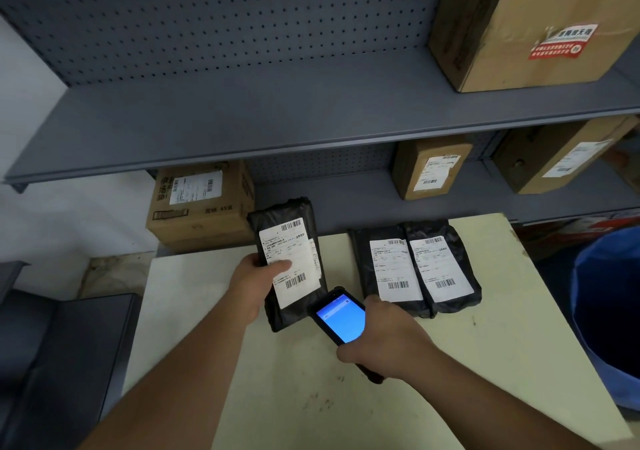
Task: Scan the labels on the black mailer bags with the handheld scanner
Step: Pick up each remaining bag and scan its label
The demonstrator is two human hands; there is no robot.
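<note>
My left hand [254, 285] grips a black mailer bag [287, 214] by its left edge, thumb on the white label [291, 259], holding it tilted above the cream table [207, 293]. My right hand [382, 337] holds the black handheld scanner [341, 318], its blue screen lit, its top end pointing at the lower barcode of the held bag. Two more black mailer bags [382, 266] [441, 264] lie side by side on the table to the right, labels up.
Grey metal shelving [242, 127] rises behind the table, with cardboard boxes [199, 205] [431, 169] [533, 23] on it. A blue bin [604, 311] stands at the right. A dark grey surface [65, 352] sits at the left.
</note>
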